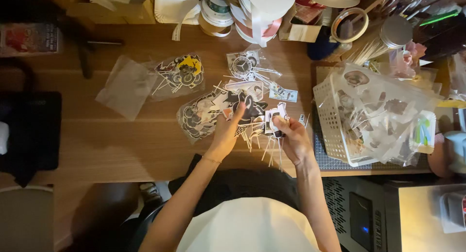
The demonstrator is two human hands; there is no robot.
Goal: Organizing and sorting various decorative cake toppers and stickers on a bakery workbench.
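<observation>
Pinching: right hand [292, 138] has fingers pressed together on a small bunch of printed paper cutouts on sticks [274, 123], sticks hanging down toward the near edge of the wooden bench [121, 145], so the prints face up and fan out readable. Left hand [227, 133] is spread, fingertips resting on a dark cutout [250, 109] atop the loose pile at bench centre, apparently holding it flat.

Largest first: white perforated basket [330, 121] at the right edge, stuffed with clear bags of more cutouts [383, 111], close to the right hand. Ribbon spools [252, 9] stacked along the far edge, out of the working zone. Bagged cutout sets [182, 72] lie left of centre, beside an empty clear bag [124, 87]. Small printed note-shaped piece [283, 93] sits just beyond the pile.
</observation>
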